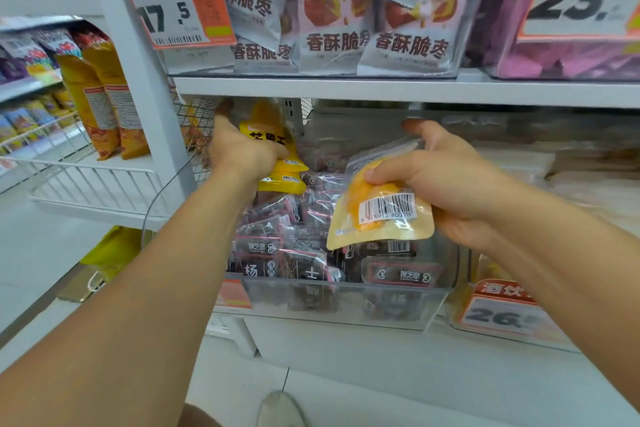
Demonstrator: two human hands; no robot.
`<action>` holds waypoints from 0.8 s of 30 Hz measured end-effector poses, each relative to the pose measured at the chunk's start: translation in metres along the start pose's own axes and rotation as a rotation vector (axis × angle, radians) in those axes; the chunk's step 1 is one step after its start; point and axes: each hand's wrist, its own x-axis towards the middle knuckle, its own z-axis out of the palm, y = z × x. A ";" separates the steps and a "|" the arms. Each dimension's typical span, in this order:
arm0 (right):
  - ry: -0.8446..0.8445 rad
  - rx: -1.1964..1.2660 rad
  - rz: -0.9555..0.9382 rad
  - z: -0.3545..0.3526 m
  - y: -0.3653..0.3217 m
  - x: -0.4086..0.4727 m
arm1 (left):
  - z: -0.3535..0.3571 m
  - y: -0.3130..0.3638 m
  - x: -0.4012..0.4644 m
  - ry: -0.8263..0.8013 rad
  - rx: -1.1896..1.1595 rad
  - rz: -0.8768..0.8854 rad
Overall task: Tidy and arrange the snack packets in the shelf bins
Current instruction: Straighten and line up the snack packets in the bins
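The left hand (242, 152) gripped a small stack of glossy yellow packets (277, 163), its fingers curled round their upper part, holding them above the back left corner of the clear plastic bin (346, 302) on the lower shelf. The packets were flat, soft-edged pouches with black lettering on bright yellow film.

The right hand (446, 177) held a single mango packet (381, 211) over the middle of the same bin, thumb pressed on the face of the pouch and fingers wrapped behind its top edge. This pouch was pale yellow and matt at the rim, with a clear window showing orange fruit slices and a white barcode label across it; its lower corners were rounded and it hung tilted.

Below both hands the bin was filled with dark packets (287, 246), small crinkly transparent wrappers with pink trim and white characters, lying jumbled at many angles. The bin's front wall was frosted and slightly scuffed.

On the white metal shelf (381, 88) above stood another clear bin of tall pink-and-grey pouches (336, 28) printed with red fruit, beside an orange price tag (176, 7). A white wire basket (97, 180) sat to the left.
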 end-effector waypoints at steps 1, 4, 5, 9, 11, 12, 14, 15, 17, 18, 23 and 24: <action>-0.001 0.018 0.001 -0.003 -0.001 -0.004 | -0.005 0.003 -0.003 -0.035 -0.105 -0.039; 0.016 0.029 -0.004 -0.013 -0.003 -0.019 | -0.016 0.009 -0.023 -0.208 -0.204 -0.100; 0.028 0.034 -0.007 -0.017 -0.003 -0.025 | -0.014 0.005 -0.033 -0.287 -0.182 -0.113; 0.092 0.055 0.010 -0.035 -0.008 -0.042 | 0.011 -0.011 -0.073 -0.488 0.042 -0.047; 0.104 0.074 0.042 -0.043 -0.005 -0.049 | 0.019 -0.002 -0.082 -0.475 0.325 0.130; 0.103 0.088 0.058 -0.047 -0.003 -0.053 | 0.021 0.003 -0.087 -0.430 0.519 0.221; 0.110 0.126 0.077 -0.056 0.001 -0.061 | 0.020 0.011 -0.099 -0.311 0.745 0.395; 0.124 0.150 0.074 -0.061 0.002 -0.065 | 0.020 0.015 -0.107 -0.257 0.709 0.498; 0.156 0.200 0.049 -0.074 0.002 -0.073 | 0.022 0.027 -0.128 -0.265 0.378 0.661; 0.172 0.224 0.033 -0.081 0.002 -0.076 | 0.023 0.037 -0.141 -0.392 0.168 0.669; 0.125 0.354 -0.043 -0.124 0.006 -0.091 | 0.060 0.057 -0.197 -0.816 0.313 1.037; 0.101 0.329 -0.062 -0.135 0.003 -0.098 | 0.070 0.058 -0.200 -0.727 0.294 1.087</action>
